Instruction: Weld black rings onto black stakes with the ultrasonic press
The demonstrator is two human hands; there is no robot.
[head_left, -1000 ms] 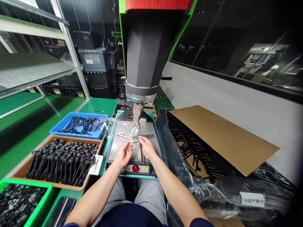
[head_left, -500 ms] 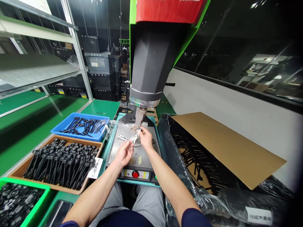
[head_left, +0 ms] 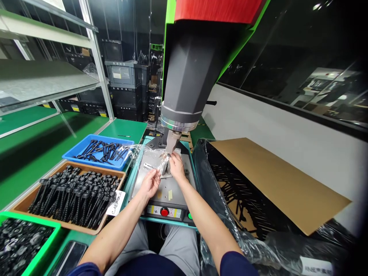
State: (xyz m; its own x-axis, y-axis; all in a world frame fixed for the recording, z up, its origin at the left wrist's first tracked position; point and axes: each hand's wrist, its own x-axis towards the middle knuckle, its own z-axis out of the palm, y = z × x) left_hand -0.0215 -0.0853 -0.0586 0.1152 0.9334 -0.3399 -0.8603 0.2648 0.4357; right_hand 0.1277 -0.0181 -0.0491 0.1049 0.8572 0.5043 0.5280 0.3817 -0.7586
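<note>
Above the grey metal surface [head_left: 178, 196], the left hand [head_left: 151, 183] had fingers pinching clear crinkled film [head_left: 160, 160]; the right hand's [head_left: 176, 166] grip beside the tapered metal horn [head_left: 172, 142] was unclear. Black ridged stems [head_left: 77, 193], left, seemed done; work at the horn, unfinished.

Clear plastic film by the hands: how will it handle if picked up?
Likely floppy: the clear film is visibly wrinkled. Probably light, as the metal plate shows through. Might catch on the blue tray, whose right end it overlaps in view.

Card [head_left: 116, 203] on brown tray [head_left: 92, 230] reads “已超声OK品”; machine base [head_left: 185, 215] bears warning triangle [head_left: 171, 212]
</note>
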